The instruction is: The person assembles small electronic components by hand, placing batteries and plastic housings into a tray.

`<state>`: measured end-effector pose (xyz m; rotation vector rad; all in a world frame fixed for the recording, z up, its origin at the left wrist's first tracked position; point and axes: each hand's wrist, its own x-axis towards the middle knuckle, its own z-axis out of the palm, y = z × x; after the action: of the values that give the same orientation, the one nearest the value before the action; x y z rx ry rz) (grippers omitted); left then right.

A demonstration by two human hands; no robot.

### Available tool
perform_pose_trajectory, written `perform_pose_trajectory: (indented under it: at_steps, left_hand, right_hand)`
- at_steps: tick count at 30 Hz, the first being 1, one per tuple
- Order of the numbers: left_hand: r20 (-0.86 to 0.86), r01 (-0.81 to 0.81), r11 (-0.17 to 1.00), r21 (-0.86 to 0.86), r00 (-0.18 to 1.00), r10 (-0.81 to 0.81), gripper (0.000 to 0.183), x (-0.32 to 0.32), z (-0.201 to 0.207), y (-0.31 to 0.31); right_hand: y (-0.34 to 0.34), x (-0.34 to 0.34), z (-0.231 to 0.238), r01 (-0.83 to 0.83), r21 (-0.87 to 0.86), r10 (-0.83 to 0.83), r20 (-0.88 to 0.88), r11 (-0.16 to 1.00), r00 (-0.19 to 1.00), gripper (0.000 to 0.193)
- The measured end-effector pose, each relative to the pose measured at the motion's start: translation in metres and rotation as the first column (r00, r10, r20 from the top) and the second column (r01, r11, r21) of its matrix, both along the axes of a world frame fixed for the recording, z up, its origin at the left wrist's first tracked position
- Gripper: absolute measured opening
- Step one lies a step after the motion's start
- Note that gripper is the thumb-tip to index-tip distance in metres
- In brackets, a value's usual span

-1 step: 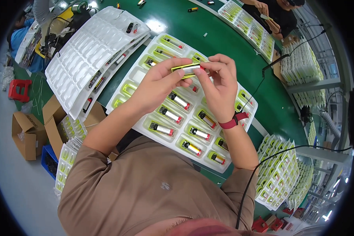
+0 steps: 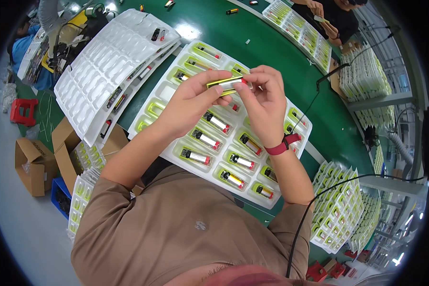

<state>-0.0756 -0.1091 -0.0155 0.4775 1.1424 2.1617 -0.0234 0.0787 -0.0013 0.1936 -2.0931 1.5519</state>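
Holding green case with silver cell over near tray on table — pinching left end with fingers of left hand, right end with fingers of right hand.

Dark print, too small to read, marks the carton at nine o'clock; a pale emblem marks the shirt at six.
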Motion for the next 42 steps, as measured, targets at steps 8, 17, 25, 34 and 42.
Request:
perform_pose_trajectory:
  at_steps: [8, 17, 25, 34, 42]
  left_hand:
    - [-0.196, -0.084, 0.982, -0.171, 0.979, 0.05, 0.036, -0.004, 0.005, 0.001]
    - [-0.75, -0.311, 0.878, -0.365, 0.657, -0.079, 0.043, -0.016, 0.007, -0.023]
    - [-0.465, -0.036, 0.978, -0.205, 0.883, -0.065, 0.037, -0.034, 0.001, -0.03]
    - [-0.468, -0.155, 0.956, -0.249, 0.883, 0.021, 0.033, -0.072, 0.018, -0.042]
    - [-0.49, -0.219, 0.945, -0.243, 0.868, 0.075, 0.035, -0.065, 0.007, -0.063]
  right_hand:
    - [0.023, 0.0, 0.014, -0.136, -0.17, 0.191, 0.368, 0.976, 0.91, 0.035]
    - [0.01, 0.012, 0.024, -0.083, 0.464, 0.08, 0.027, 0.882, 0.996, 0.023]
    - [-0.004, 0.005, 0.022, -0.113, 0.198, 0.125, -0.049, 0.974, 0.991, 0.02]
    - [-0.029, -0.056, 0.012, -0.107, -0.102, 0.109, 0.016, 0.989, 0.994, 0.016]
    - [-0.052, -0.061, 0.003, -0.239, -0.266, 0.257, 0.035, 0.934, 0.966, 0.016]
